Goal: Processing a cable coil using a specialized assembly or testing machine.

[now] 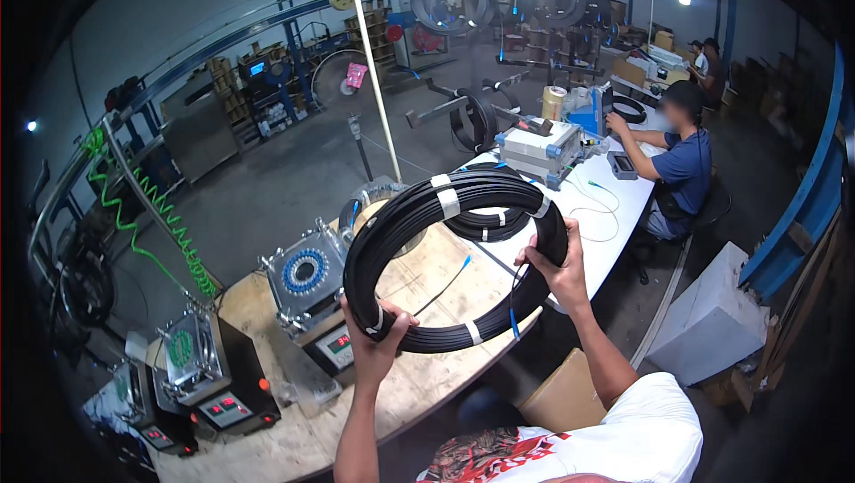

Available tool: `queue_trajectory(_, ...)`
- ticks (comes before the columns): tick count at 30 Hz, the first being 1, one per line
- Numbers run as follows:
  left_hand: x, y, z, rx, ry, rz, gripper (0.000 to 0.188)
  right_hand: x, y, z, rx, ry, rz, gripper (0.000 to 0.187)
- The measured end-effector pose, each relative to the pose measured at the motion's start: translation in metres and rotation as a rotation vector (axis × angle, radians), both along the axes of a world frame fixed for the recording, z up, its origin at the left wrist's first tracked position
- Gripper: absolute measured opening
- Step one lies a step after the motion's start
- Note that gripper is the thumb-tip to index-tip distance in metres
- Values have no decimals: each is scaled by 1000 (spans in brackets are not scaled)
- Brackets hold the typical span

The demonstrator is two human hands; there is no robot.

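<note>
A thick coil of black cable [392,223], bound with several bands of white tape, is held up in front of me over the table. My left hand [381,338] grips its lower left side, thumb over the strands. My right hand [559,265] is closed around the right side. A thin cable end with a blue connector [466,261] shows through the ring's opening. Another blue end [514,323] hangs beside the lower right of the coil. Behind the ring, a second black coil [488,226] lies on the white tabletop.
Machines with round fixtures [307,271] and red displays stand along the wooden table [445,274] to the left. A grey instrument box [541,149] sits on the white table, where a co-worker [684,162] is seated. A pale pole [372,64] rises behind the coil.
</note>
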State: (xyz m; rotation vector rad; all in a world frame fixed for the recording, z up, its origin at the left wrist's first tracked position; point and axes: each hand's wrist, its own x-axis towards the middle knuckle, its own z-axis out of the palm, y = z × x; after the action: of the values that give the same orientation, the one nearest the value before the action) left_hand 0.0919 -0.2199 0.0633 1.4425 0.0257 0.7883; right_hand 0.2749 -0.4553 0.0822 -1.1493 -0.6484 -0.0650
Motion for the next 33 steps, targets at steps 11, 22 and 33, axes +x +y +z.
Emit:
queue_trajectory(11,72,32,77,8,66,-102,44,47,3,70,-162,-1,-243,43)
queue_trajectory(22,192,32,161,11,-46,-179,41,135,0,142,-94,-28,-296,56)
queue_trajectory(33,440,-20,204,249,-76,-319,55,394,-63,190,-28,-212,-461,50)
